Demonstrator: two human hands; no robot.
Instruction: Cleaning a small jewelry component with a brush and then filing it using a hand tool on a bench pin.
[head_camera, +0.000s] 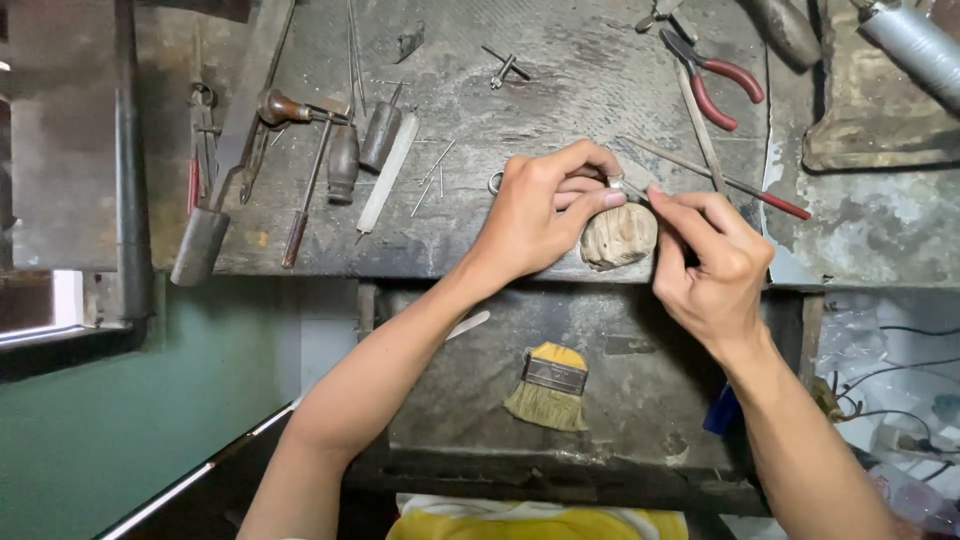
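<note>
Head view looks straight down on my two hands at the front edge of the bench (600, 60). I take the wooden peg (619, 236), a worn block jutting from that edge, as my landmark. My left hand (540, 210) sits just left of the peg, thumb and forefinger pinching a small silvery ring (616, 184) held against the peg's top, the other fingers curled beneath. My right hand (712, 262) is just right of the peg, fingers pressed together around a thin tool (636, 191) whose tip meets the ring; I cannot tell what kind of tool it is.

Below the peg, a yellow brush (550, 385) lies in the tray (640, 400) under the bench. Far left of the peg lie a hammer (300, 150), a white file (388, 172) and some dark handles. Up and right of the peg are red pliers (715, 85) and a long red-tipped rod (720, 180). A few loose pins (430, 175) lie left of my left hand.
</note>
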